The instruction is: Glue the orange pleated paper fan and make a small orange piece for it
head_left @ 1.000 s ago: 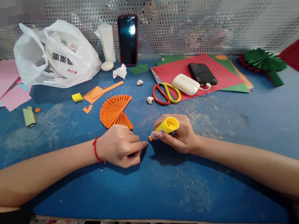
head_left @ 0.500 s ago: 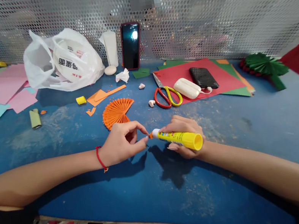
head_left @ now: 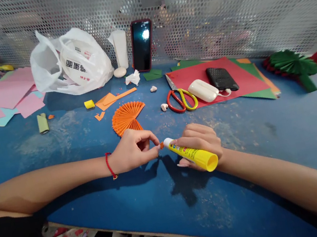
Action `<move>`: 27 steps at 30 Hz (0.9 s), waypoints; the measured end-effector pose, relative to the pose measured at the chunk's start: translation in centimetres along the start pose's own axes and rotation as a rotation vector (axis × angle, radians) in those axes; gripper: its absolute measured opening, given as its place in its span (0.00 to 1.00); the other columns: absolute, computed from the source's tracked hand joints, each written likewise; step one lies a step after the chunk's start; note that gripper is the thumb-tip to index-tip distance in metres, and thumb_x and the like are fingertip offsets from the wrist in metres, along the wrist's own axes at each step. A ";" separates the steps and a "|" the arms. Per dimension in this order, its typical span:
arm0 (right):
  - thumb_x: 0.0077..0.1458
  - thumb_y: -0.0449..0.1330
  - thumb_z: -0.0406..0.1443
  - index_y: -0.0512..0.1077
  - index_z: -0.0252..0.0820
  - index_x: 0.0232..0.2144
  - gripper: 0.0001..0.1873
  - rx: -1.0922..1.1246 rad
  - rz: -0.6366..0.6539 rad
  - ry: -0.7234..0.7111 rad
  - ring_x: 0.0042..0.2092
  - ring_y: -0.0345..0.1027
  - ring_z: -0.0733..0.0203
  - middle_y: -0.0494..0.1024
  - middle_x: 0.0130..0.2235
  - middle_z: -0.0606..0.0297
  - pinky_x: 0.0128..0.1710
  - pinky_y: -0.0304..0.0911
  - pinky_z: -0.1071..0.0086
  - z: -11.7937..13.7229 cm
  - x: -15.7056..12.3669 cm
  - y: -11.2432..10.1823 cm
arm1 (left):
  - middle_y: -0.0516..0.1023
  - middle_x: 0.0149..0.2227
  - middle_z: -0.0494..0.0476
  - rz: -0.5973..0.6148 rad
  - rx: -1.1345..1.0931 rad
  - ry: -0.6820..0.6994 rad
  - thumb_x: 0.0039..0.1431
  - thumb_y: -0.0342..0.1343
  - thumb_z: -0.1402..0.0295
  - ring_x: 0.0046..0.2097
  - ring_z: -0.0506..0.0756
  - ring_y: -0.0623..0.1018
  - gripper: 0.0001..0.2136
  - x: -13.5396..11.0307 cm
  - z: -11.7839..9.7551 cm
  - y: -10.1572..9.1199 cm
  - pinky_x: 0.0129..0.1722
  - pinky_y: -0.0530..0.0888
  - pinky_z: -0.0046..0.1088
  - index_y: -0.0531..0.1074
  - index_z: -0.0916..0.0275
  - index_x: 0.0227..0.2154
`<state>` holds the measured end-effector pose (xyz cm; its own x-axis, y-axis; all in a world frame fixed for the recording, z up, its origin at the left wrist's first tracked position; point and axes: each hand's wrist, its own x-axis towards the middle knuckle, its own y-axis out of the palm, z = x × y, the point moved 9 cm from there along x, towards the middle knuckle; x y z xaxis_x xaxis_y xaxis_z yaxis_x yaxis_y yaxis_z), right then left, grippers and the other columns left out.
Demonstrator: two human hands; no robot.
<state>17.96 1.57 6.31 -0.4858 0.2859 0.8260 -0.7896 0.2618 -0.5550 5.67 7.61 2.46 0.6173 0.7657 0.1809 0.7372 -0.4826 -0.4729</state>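
My left hand (head_left: 132, 151) pinches a tiny orange paper piece (head_left: 161, 145) between thumb and forefinger. Wrapped around a yellow glue stick (head_left: 194, 155) is my right hand (head_left: 201, 141); its white end meets the orange piece, and its hollow base tilts down toward me. Just beyond my left hand lies a pleated orange paper fan (head_left: 127, 117), partly hidden by the fingers. The yellow glue cap (head_left: 89, 104) rests farther back, beside orange paper scraps (head_left: 109, 100).
Red and yellow-handled scissors (head_left: 182, 100), a white case (head_left: 203, 90) and a black case (head_left: 222, 79) lie around red paper (head_left: 246, 78). A phone (head_left: 142, 45) leans at the back near a plastic bag (head_left: 72, 64). A green lighter (head_left: 43, 123) lies left, a green folded-paper piece (head_left: 293, 66) right.
The glue stick has tilted a little, its hollow base lower and nearer me. My left hand keeps its pinch on the orange piece. The whole view has shifted slightly.
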 end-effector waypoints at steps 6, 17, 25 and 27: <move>0.62 0.57 0.45 0.71 0.46 0.45 0.13 0.121 -0.078 0.241 0.24 0.64 0.59 0.77 0.28 0.63 0.24 0.61 0.64 -2.1 -0.4 -0.7 | 0.73 0.18 0.47 -0.111 0.574 0.571 0.61 0.54 0.69 0.19 0.46 0.70 0.07 -1.3 -3.6 0.3 0.19 0.63 0.22 0.76 0.65 0.33; 0.61 0.58 0.43 0.73 0.45 0.39 0.10 0.142 -0.088 0.308 0.26 0.66 0.59 0.79 0.29 0.62 0.26 0.64 0.63 -2.8 -0.3 -0.7 | 0.70 0.18 0.48 0.073 0.977 0.936 0.62 0.50 0.69 0.16 0.51 0.68 0.13 -3.0 -3.8 2.9 0.15 0.61 0.31 0.75 0.72 0.41; 0.59 0.60 0.39 0.73 0.42 0.40 0.08 0.167 -0.085 0.307 0.27 0.69 0.60 0.81 0.31 0.62 0.28 0.65 0.65 -3.0 -0.6 -0.2 | 0.67 0.16 0.45 -0.026 0.965 1.032 0.62 0.55 0.68 0.17 0.48 0.66 0.07 -3.7 -4.8 2.4 0.16 0.60 0.29 0.76 0.66 0.36; 0.59 0.60 0.38 0.73 0.42 0.40 0.08 0.178 -0.093 0.315 0.28 0.70 0.60 0.81 0.32 0.61 0.28 0.66 0.64 -3.1 -0.5 -0.2 | 0.66 0.16 0.45 0.017 0.946 1.072 0.62 0.54 0.72 0.17 0.48 0.66 0.06 -3.9 -4.9 2.6 0.17 0.59 0.30 0.76 0.66 0.35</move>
<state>19.55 4.21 5.70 -0.2916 0.5454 0.7858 -0.8912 0.1435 -0.4303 6.53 1.29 4.72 0.8440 -0.1290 0.5206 0.5337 0.2982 -0.7914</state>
